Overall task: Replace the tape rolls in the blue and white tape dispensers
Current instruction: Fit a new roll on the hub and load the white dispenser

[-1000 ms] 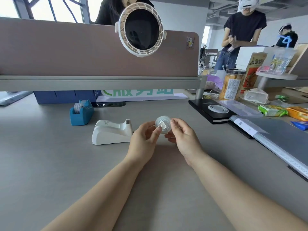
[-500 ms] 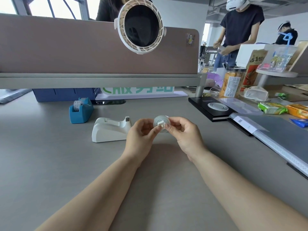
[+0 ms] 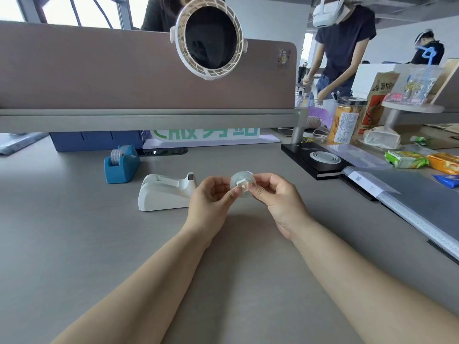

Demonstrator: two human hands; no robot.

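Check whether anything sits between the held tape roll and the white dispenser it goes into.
Nothing visible does. The left hand and right hand pinch the tape roll; the white dispenser sits just beyond the left hand, and its cradle looks empty.

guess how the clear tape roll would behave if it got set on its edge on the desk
Being round, the tape roll would probably roll across the smooth desk. It looks light: fingertips of the left hand and right hand alone carry it. Its glossy sides may be slippery.
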